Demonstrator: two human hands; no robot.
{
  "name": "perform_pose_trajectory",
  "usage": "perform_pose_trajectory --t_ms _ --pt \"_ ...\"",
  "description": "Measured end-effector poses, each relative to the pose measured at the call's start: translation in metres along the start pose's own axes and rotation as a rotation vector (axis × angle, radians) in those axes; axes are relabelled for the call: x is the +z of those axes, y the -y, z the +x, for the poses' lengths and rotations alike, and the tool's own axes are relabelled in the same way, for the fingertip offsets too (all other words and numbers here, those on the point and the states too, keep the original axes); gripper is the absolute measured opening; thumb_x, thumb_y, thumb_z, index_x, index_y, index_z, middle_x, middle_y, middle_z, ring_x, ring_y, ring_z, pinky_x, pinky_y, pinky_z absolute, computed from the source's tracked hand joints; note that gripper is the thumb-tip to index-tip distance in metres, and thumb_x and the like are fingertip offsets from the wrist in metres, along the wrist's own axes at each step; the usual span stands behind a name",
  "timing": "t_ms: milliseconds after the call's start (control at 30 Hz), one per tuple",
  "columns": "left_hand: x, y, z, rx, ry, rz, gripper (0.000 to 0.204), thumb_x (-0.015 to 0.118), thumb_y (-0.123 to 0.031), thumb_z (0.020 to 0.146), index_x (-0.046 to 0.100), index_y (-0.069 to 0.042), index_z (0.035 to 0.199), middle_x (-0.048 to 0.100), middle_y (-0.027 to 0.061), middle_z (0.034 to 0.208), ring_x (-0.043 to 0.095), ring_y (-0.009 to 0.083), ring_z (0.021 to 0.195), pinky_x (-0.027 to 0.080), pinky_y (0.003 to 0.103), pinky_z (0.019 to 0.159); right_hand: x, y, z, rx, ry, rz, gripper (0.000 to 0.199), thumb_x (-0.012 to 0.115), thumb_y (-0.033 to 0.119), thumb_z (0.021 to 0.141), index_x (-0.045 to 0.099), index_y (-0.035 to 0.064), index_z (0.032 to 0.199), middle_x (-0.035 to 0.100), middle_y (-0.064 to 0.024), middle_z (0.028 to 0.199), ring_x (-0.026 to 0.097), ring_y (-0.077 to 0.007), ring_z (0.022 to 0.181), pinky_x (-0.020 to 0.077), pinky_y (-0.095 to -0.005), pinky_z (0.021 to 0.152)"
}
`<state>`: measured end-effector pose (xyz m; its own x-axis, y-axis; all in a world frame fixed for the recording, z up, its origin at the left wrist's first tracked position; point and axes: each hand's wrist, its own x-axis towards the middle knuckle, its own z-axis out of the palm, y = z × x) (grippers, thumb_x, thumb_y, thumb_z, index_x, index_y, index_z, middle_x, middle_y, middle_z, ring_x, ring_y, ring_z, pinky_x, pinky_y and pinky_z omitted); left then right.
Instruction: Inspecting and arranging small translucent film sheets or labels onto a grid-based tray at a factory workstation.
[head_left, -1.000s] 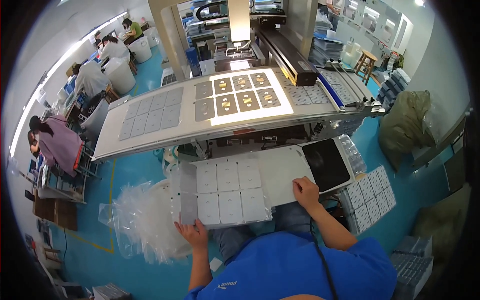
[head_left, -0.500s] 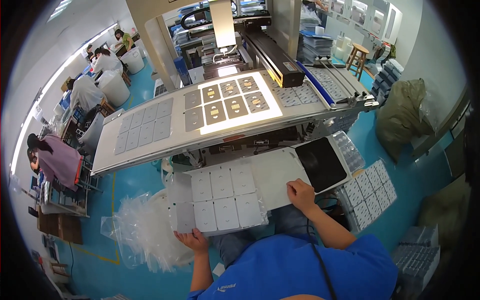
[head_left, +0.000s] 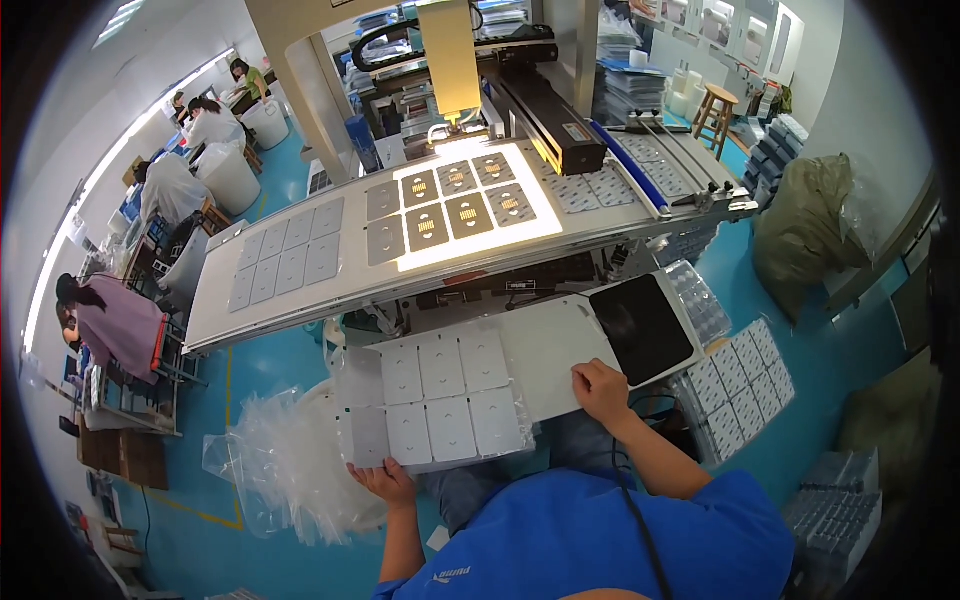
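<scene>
head view showed the left hand [head_left: 385,480] gripping the near edge of a clear blister tray [head_left: 440,400] on the white worktop [head_left: 560,345]; the right hand [head_left: 600,390] pressed flat beside it. gripped at one edge only, it could flex and slide.

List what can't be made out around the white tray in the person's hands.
- Left hand: fingertips hidden under the white tray, head view.
- Tray squares: contents too small to tell.
- Right hand: what lies beneath its palm is covered.
- Person's lap: hidden by the blue shirt.

Teal floor [head_left: 280,360], wooden stool [head_left: 716,112]
</scene>
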<state>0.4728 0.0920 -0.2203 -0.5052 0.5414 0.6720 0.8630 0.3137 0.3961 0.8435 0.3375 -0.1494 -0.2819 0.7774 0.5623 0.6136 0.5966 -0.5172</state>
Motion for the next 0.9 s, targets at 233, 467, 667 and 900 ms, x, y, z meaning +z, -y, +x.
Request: perform_pose_trajectory --t_ms 233,467,667,900 --pt "0.0010 0.0034 -0.0017 0.001 0.020 0.004 0.049 0.048 -0.031 0.102 0.067 0.001 0.134 0.061 0.0220 0.144 0.049 0.0441 0.140 0.020 0.058 0.125 0.0008 0.0019 0.0002 0.004 -0.009 -0.005 0.005 0.074 0.008 0.084 0.073 0.0101 0.089 0.065 -0.0085 0.077 0.067 -0.0299 0.063 0.0527 -0.0383 0.056" --pt "0.0015 0.0005 -0.0007 -0.016 0.001 -0.011 0.049 0.050 -0.031 0.100 0.069 0.001 0.131 0.063 0.0231 0.141 0.051 0.0457 0.137 0.021 0.057 0.124 0.0003 0.0019 0.0006 -0.020 -0.016 -0.022 0.006 0.074 0.007 0.084 0.073 0.0097 0.089 0.065 -0.0087 0.077 0.067 -0.0293 0.062 0.0526 -0.0381 0.056" --pt "-0.0019 0.0023 -0.0029 0.004 0.025 0.029 0.049 0.046 -0.031 0.103 0.065 0.001 0.135 0.061 0.0218 0.143 0.050 0.0420 0.140 0.020 0.057 0.125 0.0043 -0.0004 0.0002 -0.022 -0.005 -0.017 0.006 0.074 0.006 0.084 0.076 0.0080 0.090 0.067 -0.0081 0.077 0.066 -0.0259 0.060 0.0525 -0.0351 0.056" --pt "-0.0008 0.0024 -0.0025 0.004 0.031 0.022 0.048 0.046 -0.030 0.103 0.065 0.001 0.135 0.061 0.0223 0.144 0.049 0.0427 0.140 0.020 0.058 0.125 0.0019 0.0002 -0.0006 -0.029 -0.020 -0.017 0.006 0.074 0.006 0.084 0.075 0.0082 0.090 0.066 -0.0079 0.077 0.067 -0.0260 0.061 0.0526 -0.0352 0.056"
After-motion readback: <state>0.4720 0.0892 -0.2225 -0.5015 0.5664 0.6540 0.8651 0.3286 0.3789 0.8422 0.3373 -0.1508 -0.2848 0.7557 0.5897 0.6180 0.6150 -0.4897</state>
